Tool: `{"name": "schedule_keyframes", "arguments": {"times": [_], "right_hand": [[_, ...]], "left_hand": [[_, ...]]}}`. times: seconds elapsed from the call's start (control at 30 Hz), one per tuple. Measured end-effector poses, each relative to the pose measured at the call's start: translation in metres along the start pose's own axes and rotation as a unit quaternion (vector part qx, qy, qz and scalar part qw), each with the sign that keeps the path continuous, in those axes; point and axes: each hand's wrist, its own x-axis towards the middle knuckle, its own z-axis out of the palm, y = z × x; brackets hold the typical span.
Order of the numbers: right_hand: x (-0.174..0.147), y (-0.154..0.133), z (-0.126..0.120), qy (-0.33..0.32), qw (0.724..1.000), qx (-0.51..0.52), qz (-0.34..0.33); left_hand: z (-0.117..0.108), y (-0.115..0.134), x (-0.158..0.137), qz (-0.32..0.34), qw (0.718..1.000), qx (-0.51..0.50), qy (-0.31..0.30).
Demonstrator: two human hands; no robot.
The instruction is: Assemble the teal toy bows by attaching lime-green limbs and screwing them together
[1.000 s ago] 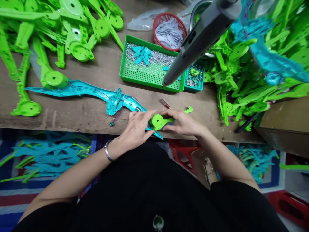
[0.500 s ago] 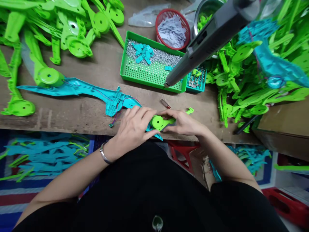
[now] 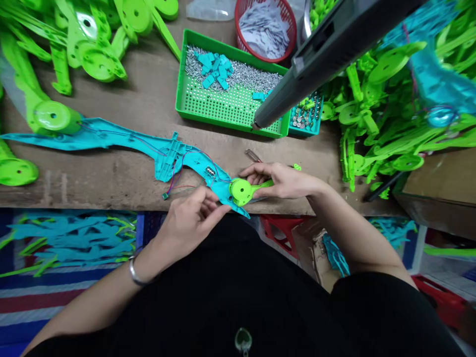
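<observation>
A long, curved blue plastic shell (image 3: 132, 140) lies across the front of the bench, with thin red and blue wires along it. Its lower right end sits at the bench edge, where a lime-green arm with a round hub (image 3: 241, 190) rests over it. My right hand (image 3: 288, 181) grips the narrow part of that green arm. At the shell's near edge, my left hand (image 3: 189, 215) is closed, thumb and curled fingers pinching around the edge left of the hub. A small green circuit board (image 3: 165, 196) hangs on the wires. Small metallic cells (image 3: 210, 171) show in the shell.
Behind stands a green perforated tray (image 3: 223, 109) of screws and blue pieces, with a red basket (image 3: 238, 29) of white slips. A grey pole (image 3: 293, 84) slants over the tray. A small screwdriver (image 3: 253, 155) lies near my right hand. Green parts (image 3: 98, 62) are heaped left and right.
My left hand has drawn back left and down off the shell, uncovering its middle and the metallic cells. My right hand stays on the green arm. The view has shifted slightly.
</observation>
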Motion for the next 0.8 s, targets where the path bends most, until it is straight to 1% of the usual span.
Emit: {"name": "schedule_keyframes", "arguments": {"times": [0.03, 0.07, 0.1, 0.13, 0.17, 0.23, 0.3, 0.37, 0.43, 0.63, 0.7, 0.8], "right_hand": [[0.001, 0.001, 0.000, -0.004, 1.000, 0.008, 0.000], [0.002, 0.002, 0.000, -0.008, 1.000, 0.019, 0.000], [0.003, 0.003, -0.001, -0.012, 0.999, 0.031, 0.002], [0.004, 0.004, -0.001, -0.015, 0.999, 0.043, 0.004], [0.004, 0.005, -0.001, -0.018, 0.998, 0.053, 0.006], [0.006, 0.005, -0.002, -0.028, 0.997, 0.069, 0.013], [0.006, 0.003, -0.002, -0.042, 0.996, 0.081, 0.024], [0.006, -0.001, -0.001, -0.054, 0.994, 0.090, 0.036], [0.006, -0.006, 0.002, -0.058, 0.993, 0.093, 0.040], [0.001, -0.021, 0.011, -0.036, 0.996, 0.072, 0.041], [-0.002, -0.029, 0.013, -0.029, 0.997, 0.047, 0.050], [-0.008, -0.039, 0.015, -0.018, 0.998, -0.027, 0.060]], "left_hand": [[0.000, -0.005, -0.006, -0.060, 0.996, -0.053, -0.030], [0.001, -0.009, -0.011, -0.113, 0.986, -0.114, -0.045], [0.003, -0.013, -0.014, -0.153, 0.971, -0.178, -0.047], [0.006, -0.015, -0.015, -0.181, 0.952, -0.244, -0.041], [0.009, -0.015, -0.015, -0.195, 0.932, -0.305, -0.031], [0.016, -0.011, -0.012, -0.200, 0.896, -0.395, -0.020], [0.023, -0.004, -0.007, -0.194, 0.875, -0.443, -0.016], [0.029, 0.003, -0.003, -0.193, 0.864, -0.464, -0.002], [0.034, 0.009, 0.000, -0.200, 0.860, -0.469, 0.013], [0.044, 0.010, 0.003, -0.210, 0.866, -0.453, 0.024], [0.044, 0.008, 0.002, -0.215, 0.864, -0.454, 0.030], [0.043, 0.004, 0.001, -0.216, 0.865, -0.452, 0.029]]}}
